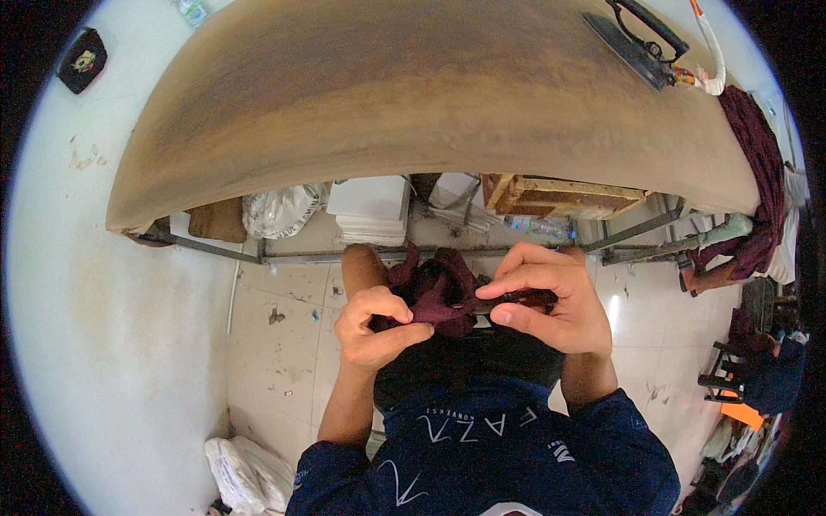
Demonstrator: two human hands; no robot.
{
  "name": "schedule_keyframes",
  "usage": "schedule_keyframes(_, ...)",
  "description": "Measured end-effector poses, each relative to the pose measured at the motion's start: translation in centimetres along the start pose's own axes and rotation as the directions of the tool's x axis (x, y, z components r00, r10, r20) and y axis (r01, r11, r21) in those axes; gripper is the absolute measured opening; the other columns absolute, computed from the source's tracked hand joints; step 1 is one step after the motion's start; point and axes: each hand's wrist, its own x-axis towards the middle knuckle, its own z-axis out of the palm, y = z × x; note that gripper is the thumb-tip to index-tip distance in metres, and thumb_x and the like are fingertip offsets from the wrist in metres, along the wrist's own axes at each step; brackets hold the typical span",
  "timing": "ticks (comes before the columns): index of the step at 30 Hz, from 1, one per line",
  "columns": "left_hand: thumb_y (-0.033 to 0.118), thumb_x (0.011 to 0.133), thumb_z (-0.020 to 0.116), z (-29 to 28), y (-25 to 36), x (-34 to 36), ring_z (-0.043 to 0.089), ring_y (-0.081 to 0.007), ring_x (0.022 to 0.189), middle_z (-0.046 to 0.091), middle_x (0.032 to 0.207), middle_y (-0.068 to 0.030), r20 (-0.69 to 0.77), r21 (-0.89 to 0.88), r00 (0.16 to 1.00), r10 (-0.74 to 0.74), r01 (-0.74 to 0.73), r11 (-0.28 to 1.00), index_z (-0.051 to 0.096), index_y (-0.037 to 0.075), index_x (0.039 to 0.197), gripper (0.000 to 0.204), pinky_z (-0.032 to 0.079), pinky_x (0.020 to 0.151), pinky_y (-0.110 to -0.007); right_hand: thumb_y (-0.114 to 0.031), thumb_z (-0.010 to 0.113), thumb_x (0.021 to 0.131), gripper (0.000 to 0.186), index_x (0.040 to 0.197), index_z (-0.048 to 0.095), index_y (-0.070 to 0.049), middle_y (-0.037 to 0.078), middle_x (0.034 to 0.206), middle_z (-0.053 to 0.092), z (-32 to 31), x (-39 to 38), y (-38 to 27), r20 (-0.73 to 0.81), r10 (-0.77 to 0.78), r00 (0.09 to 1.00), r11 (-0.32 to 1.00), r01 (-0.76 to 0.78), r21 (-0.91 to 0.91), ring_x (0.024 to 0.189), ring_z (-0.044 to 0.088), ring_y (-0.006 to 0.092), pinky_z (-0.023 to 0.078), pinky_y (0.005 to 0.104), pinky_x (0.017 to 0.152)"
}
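Note:
A bundle of dark maroon cloth (443, 292) hangs in front of my body, just above my lap. My left hand (370, 328) pinches its near left edge between thumb and forefinger. On the other side, my right hand (551, 301) is closed with its fingertips at the cloth's right edge. Something dark and narrow shows inside the right hand's curl. It is too small and shaded to name, and part of it is hidden by the fingers.
Ahead stands a padded brown ironing table (430, 103), an iron (637, 43) at its far right. More maroon cloth (753, 146) drapes over the right end. Beneath are a stack of white sheets (370, 211) and a wooden box (559, 196). Another person (770, 370) sits at right.

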Motion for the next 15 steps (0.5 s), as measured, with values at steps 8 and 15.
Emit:
schedule_keyframes(8,-0.003,0.056,0.085,0.2,0.3,0.2,0.055,-0.0169,0.058,0.057,0.072,-0.0046,0.001,-0.105,0.998,-0.057,0.057,0.993,0.064,0.001,0.071,0.027,0.038,0.050,-0.028,-0.012,0.080,0.075,0.023,0.095,0.073,-0.003,0.007,0.085,0.062,0.2,1.4,0.3,0.104,-0.048,0.993,0.992,0.060,-0.115,0.075,0.059,0.0151,0.043,0.0254,0.063)
schedule_keyframes(15,-0.002,0.053,0.086,0.0,0.5,0.6,0.053,-0.0164,0.054,0.055,0.067,-0.0031,0.019,-0.057,1.000,-0.001,0.002,0.998,0.064,0.002,0.072,0.029,0.034,0.046,-0.029,-0.011,0.079,0.076,0.023,0.097,0.073,-0.002,0.008,0.087,0.062,0.7,1.7,0.6,0.148,-0.006,0.989,1.000,0.008,-0.013,0.079,0.060,0.0162,0.045,0.0262,0.067)
